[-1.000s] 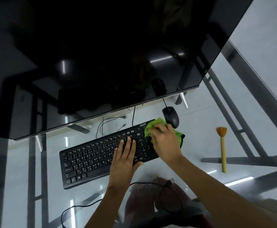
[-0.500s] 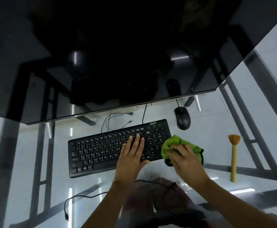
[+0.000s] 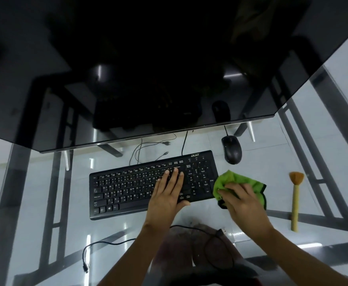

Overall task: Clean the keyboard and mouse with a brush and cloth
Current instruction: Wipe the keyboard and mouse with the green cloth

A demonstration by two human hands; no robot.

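One view only, from the camera on my head, looking down through a glass desk top [image 3: 276, 153].

My left hand [image 3: 166, 195] lies flat on the black full-size keyboard [image 3: 127, 188], fingers straight and close together over the keys right of centre, thumb on the near edge; I judge it is steadying the board. My right hand [image 3: 244, 205] has its fingers curled over the bunched bright-green cloth [image 3: 234, 180], which touches the keyboard's right end beside the number pad. The step in hand looks like wiping that right edge.

To the far right of the board sits the black corded mouse [image 3: 231, 149], apart from the cloth and untouched. Well to the right lies the pale wooden-handled brush with orange bristles [image 3: 295, 201], bristles pointing away from me.

Next, I judge, the cloth must either sweep back across the keys or go up to the mouse, which needs a lighter hold so it does not slide on glass.

Readable writing: "acer" on the keyboard's far right corner. Key legends are white but too small to read reliably.
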